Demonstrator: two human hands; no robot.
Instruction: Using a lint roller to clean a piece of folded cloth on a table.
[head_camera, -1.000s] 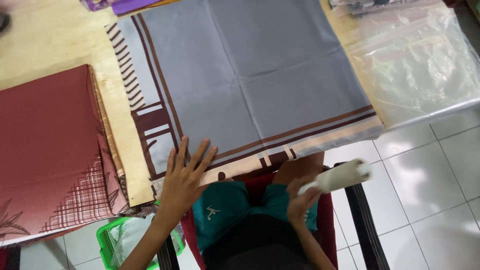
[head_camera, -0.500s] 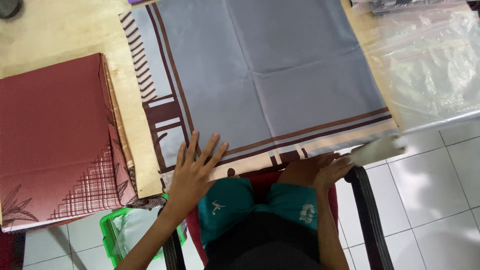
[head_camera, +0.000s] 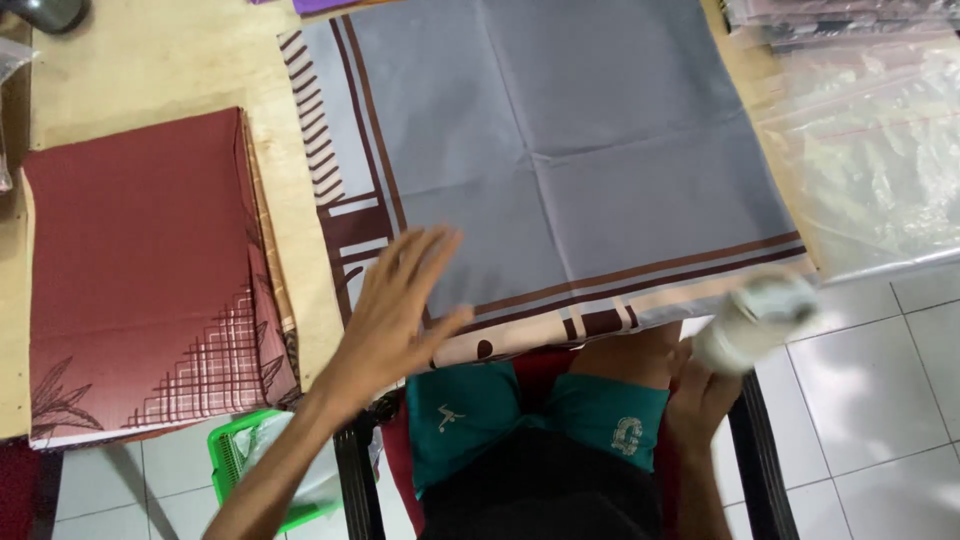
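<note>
A grey cloth (head_camera: 560, 160) with brown and cream border stripes lies spread flat on the wooden table (head_camera: 150, 70). My left hand (head_camera: 400, 310) hovers with fingers spread over the cloth's near left corner, blurred by motion. My right hand (head_camera: 700, 395) is down by my lap at the table's edge, gripping a white cylindrical object (head_camera: 755, 320) that points up and to the right, also blurred. I am seated on a chair, in teal shorts.
A stack of folded maroon cloths (head_camera: 140, 270) with a line pattern lies at the left. Clear plastic bags (head_camera: 870, 150) cover the table's right end. A green basket (head_camera: 250, 470) sits on the white tiled floor under the table.
My left hand lifted and moved right over the cloth's corner. My right hand swung the white cylinder out to the right and back up near the table's edge.
</note>
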